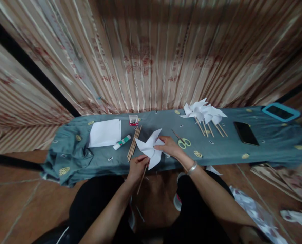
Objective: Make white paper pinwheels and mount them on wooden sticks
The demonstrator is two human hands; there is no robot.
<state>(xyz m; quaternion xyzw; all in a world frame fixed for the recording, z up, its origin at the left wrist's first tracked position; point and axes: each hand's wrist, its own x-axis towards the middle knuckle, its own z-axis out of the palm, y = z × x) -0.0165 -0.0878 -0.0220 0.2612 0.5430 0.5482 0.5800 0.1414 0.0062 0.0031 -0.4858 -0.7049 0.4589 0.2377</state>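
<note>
A white paper pinwheel (pixel 151 146) is held over the near edge of the cloth-covered table. My right hand (pixel 169 146) is closed on it, thumb near the small pin at its centre. Just left of it, my left hand (pixel 137 165) is closed around a thin wooden stick (pixel 141 180), whose lower end slants down past the table edge. The stick's upper end is hidden behind the paper, so whether the two are joined cannot be seen. Several loose wooden sticks (pixel 134 144) lie beyond my left hand. Yellow-green scissors (pixel 183 142) rest right of my right hand.
White paper sheets (pixel 105 133), a glue stick (pixel 121 142) and a small open box of pins (pixel 133 120) sit on the left. Several pinwheels on sticks (pixel 204 113), a dark phone (pixel 246 133) and a blue-framed device (pixel 280 112) lie on the right. A curtain (pixel 151 61) hangs behind.
</note>
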